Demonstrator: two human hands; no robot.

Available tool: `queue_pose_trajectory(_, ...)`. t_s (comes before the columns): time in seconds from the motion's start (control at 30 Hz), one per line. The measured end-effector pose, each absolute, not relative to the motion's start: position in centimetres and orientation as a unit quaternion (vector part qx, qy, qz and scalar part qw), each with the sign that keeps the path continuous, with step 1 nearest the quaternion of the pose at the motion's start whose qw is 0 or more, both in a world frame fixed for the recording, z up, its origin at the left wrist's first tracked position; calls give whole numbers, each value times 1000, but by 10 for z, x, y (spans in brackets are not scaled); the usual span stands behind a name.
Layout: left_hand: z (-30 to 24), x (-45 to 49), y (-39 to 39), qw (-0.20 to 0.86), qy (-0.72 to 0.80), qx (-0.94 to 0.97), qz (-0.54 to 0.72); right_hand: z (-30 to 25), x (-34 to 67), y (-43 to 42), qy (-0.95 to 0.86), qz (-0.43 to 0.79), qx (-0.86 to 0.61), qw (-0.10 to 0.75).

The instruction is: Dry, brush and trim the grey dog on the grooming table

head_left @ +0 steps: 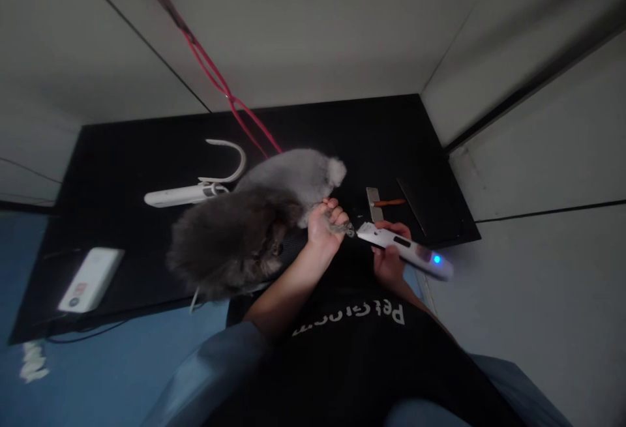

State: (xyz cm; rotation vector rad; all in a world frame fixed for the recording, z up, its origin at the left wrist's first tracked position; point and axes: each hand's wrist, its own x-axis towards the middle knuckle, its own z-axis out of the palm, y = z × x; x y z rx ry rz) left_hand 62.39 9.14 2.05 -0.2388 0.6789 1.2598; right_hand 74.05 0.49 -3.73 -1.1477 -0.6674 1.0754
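A small grey fluffy dog (254, 218) stands on a black table (122, 173), tied by a red leash (220, 81) that runs up to the left. My left hand (327, 223) is closed round one of the dog's paws at the table's near edge. My right hand (388, 254) grips a white electric clipper (405, 251) with a blue light, its head pointed at the held paw.
A white hooked tool (195, 189) lies behind the dog. A white box-shaped device (90, 279) sits at the table's near left. A metal comb (373, 204), a thin orange tool (390, 203) and a dark flat piece (413, 195) lie at the right. Walls close in behind and to the right.
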Motion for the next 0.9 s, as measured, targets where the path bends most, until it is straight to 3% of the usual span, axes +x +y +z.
queue_pose_trajectory(0.3,20,619,91,760,288,-131,568,-31,745,32,-150,618,-373,675)
queue_pose_trajectory(0.6,18,615,91,770,283,-87,566,-47,746,36,-63,724,-309,613)
queue_pose_trajectory(0.9,21,615,91,760,324,-53,561,-55,753,34,-139,739,-328,572)
